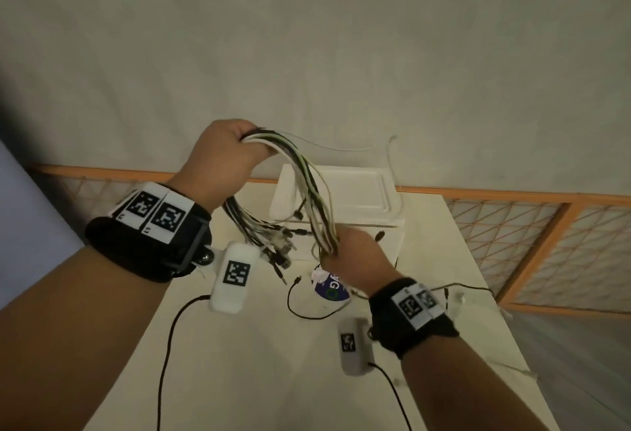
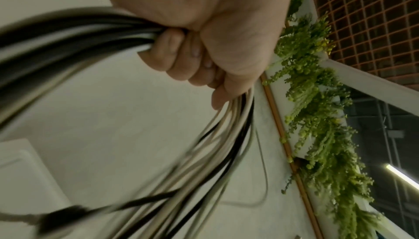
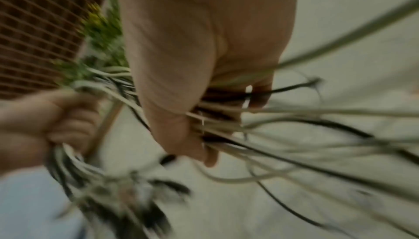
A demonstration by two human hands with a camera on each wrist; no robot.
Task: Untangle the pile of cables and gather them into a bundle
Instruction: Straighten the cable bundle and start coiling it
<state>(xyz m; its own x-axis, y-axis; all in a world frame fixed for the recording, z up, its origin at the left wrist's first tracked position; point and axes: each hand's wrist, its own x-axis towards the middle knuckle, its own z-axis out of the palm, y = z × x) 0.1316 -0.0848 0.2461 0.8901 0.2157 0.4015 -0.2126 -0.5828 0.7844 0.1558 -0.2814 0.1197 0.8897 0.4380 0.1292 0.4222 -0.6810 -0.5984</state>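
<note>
Both of my hands are wrapped around one thick bundle of cables (image 1: 309, 188): left hand (image 1: 225, 157) fisted on it up high, right hand (image 1: 355, 259) clutching it lower, above the white table (image 1: 259, 362). Most cables look gathered, I judge; plug ends (image 1: 280, 253) still splay out, and a loose black cable (image 1: 307, 311) lies on the table beneath.

The cables (image 1: 309, 188) are showing smooth plastic jackets, white and black, faintly glossy; the bench (image 1: 259, 362) is looking smooth and matt, cream; the box (image 1: 355, 191) is appearing as smooth white plastic; the wrist bands (image 1: 150, 253) are looking like matt black cloth; the lattice frame (image 1: 512, 196) is looking orange-painted.
</note>
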